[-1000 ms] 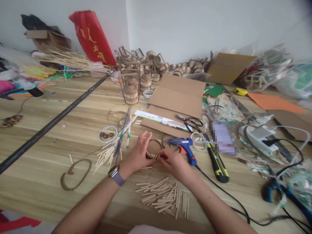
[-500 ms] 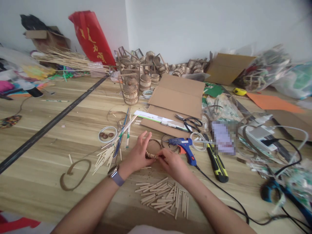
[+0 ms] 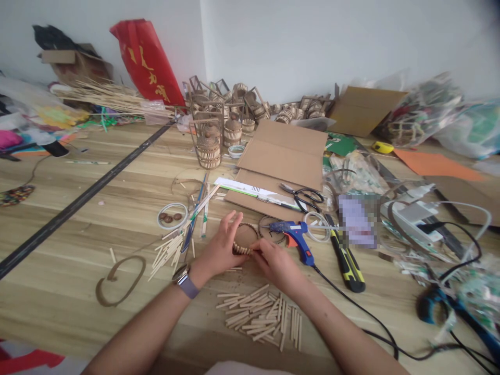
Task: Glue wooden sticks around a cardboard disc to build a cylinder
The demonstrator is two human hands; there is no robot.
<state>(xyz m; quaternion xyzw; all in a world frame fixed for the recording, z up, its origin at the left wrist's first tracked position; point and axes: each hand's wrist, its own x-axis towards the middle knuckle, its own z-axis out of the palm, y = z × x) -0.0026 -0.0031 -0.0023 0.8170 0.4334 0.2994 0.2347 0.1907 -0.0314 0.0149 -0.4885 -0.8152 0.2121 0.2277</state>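
Between my hands is a small round basket ring [image 3: 242,249], a brown hoop with short wooden sticks set side by side along its near edge. My left hand [image 3: 222,244] grips its left side, thumb at the bottom and fingers at the back. At the ring's near right edge, my right hand [image 3: 275,264] pinches with thumb and forefinger; whether a loose stick is in that pinch I cannot tell. A blue hot glue gun [image 3: 296,235] lies just right of the ring. A pile of short wooden sticks [image 3: 263,315] is spread in front of me, below both hands.
A utility knife [image 3: 348,258], black scissors [image 3: 307,197] and a phone [image 3: 357,221] lie to the right. Cardboard [image 3: 283,151] covers the middle back, with finished small baskets [image 3: 209,151] beside it. More sticks [image 3: 167,255] and a curled strip [image 3: 117,281] lie left. The glue gun's cord [image 3: 351,302] runs right.
Hardly anything differs. Both hands stay at the ring in nearly the same pose, and the view has shifted very slightly.
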